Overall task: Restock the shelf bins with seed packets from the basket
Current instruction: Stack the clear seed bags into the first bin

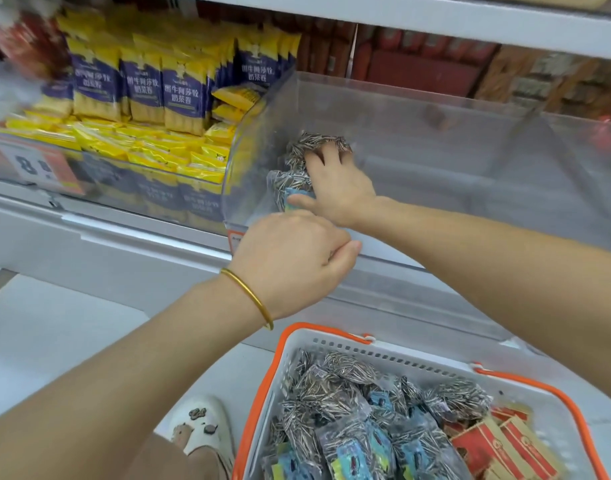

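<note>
The right hand (335,183), fingers spread flat, presses seed packets (290,183) inside the clear bin (435,150) at 12 o'clock, the left hand (293,258) curls at its front lip, grip indeterminate, and the basket (383,355) at 5 o'clock holds more.

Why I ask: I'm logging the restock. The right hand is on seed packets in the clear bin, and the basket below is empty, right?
Not quite. The head view shows the basket is not empty: it holds many seed packets and some red packs. The rest stands: the right hand is on packets in the clear bin.
</note>
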The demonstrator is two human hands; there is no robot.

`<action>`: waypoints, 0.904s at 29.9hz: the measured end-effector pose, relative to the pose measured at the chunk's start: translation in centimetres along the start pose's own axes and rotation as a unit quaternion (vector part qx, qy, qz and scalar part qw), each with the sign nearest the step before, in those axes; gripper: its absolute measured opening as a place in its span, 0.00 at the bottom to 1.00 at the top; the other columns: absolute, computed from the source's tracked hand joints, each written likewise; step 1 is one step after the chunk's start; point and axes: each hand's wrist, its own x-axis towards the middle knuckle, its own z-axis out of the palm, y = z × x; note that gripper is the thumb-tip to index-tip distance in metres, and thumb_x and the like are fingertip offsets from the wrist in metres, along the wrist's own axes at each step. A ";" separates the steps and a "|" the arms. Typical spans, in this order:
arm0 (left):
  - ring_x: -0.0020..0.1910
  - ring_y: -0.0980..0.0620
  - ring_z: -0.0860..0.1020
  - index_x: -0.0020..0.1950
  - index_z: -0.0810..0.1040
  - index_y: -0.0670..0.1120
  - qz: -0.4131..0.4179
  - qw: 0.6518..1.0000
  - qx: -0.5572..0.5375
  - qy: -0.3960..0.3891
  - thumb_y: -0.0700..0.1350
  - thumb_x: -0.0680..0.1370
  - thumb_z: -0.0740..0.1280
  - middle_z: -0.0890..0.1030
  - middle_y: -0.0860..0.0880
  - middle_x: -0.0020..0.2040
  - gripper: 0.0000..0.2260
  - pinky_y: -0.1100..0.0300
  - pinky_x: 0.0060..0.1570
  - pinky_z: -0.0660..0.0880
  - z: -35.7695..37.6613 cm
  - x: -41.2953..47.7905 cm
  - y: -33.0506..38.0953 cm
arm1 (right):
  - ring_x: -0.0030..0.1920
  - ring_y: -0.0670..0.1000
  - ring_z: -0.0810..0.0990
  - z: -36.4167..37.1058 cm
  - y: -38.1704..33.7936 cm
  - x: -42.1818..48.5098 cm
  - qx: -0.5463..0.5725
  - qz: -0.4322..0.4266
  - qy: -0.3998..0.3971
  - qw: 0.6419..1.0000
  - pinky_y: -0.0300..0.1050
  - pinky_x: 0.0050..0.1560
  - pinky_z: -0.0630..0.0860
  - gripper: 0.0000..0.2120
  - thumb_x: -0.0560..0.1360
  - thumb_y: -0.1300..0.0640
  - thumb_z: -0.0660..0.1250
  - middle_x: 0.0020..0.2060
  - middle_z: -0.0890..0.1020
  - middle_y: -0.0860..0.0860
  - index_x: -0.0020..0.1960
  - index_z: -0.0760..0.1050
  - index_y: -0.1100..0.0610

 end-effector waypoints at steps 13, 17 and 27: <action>0.42 0.43 0.78 0.37 0.78 0.46 0.012 0.998 -0.004 0.056 0.53 0.76 0.52 0.80 0.48 0.36 0.19 0.55 0.39 0.71 -0.2 -0.1 0.3 | 0.66 0.60 0.65 -2.1 0.3 -0.6 -0.101 0.002 -0.008 0.995 0.54 0.57 0.69 0.36 0.70 0.33 0.64 0.66 0.66 0.55 0.69 0.64 0.56; 0.43 0.43 0.77 0.47 0.81 0.44 0.090 0.980 0.060 0.169 0.47 0.75 0.61 0.81 0.46 0.44 0.11 0.52 0.40 0.68 -1.7 -1.0 1.6 | 0.63 0.61 0.68 -7.2 0.3 -4.4 -0.085 -0.005 0.081 0.993 0.55 0.55 0.70 0.24 0.76 0.45 0.62 0.63 0.68 0.57 0.67 0.66 0.56; 0.52 0.45 0.77 0.53 0.78 0.50 0.027 0.955 0.001 -0.297 0.50 0.77 0.57 0.79 0.49 0.53 0.12 0.54 0.48 0.75 6.8 -6.0 6.5 | 0.48 0.55 0.80 2.0 0.8 -27.0 0.142 0.121 -0.082 0.979 0.50 0.46 0.76 0.09 0.78 0.54 0.60 0.47 0.81 0.51 0.55 0.76 0.54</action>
